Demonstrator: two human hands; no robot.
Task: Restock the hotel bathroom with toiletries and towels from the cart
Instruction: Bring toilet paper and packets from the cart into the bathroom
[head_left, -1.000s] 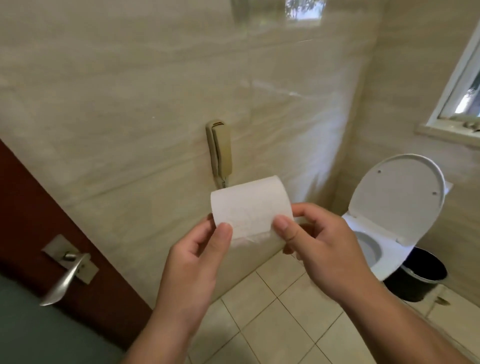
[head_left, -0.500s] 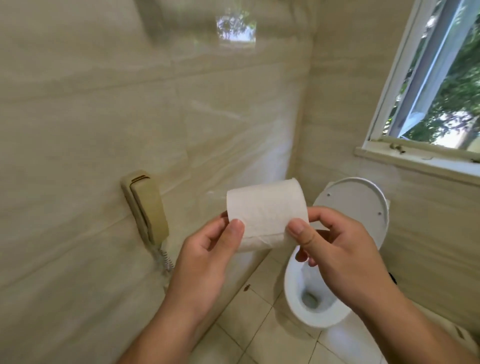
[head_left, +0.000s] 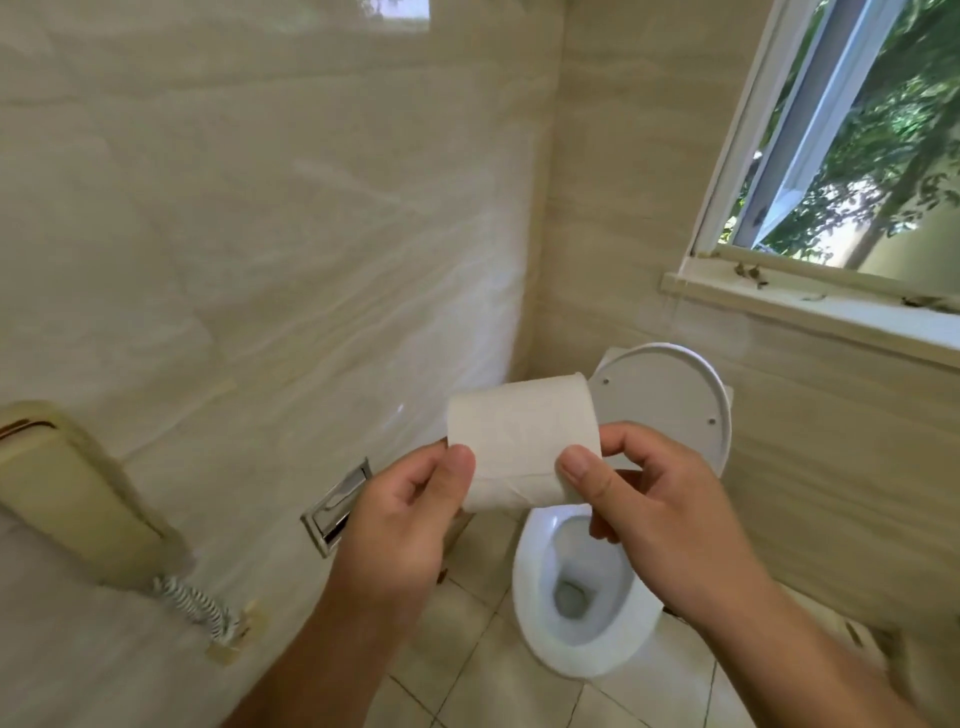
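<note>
Here the left hand (head_left: 410, 519) and right hand (head_left: 660, 525) pinch the toilet roll (head_left: 519, 441) at its ends; best held level entering the wall holder (head_left: 337, 506).

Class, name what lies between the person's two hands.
A toilet paper roll, pinched on either side by the left hand and the right hand; the head view shows it.

A white roll of toilet paper (head_left: 519, 441) is held in the air on its side, the right end slightly raised. It is pinched at either end by the left hand (head_left: 400, 519) and the right hand (head_left: 660, 514). A loose sheet edge is seen across its lower front.
</note>
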